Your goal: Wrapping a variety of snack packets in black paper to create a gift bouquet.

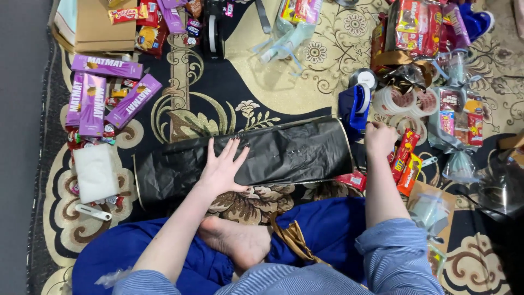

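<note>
Snacks (406, 158) crowd right; left hand (221, 166) splays flat on black sheet (284, 153), lying left-right; right hand (379, 139) curled, grip unclear.

Purple boxes (106, 90) far left; red packets (404, 158) right.

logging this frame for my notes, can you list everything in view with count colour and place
black sheet: one, black, flat across the rug centre
purple boxes: four, purple, rug left
white pad: one, white, left of the sheet
cardboard box: one, brown, top left
tape dispenser: one, blue, off the sheet's right end
tape rolls: about three, clear, right of the dispenser
snack packets: many, mostly red and orange, right side and top
rug: one, cream, gold and black, under everything
left hand: fingers spread flat on the sheet
right hand: at the sheet's right end, beside the packets
</note>
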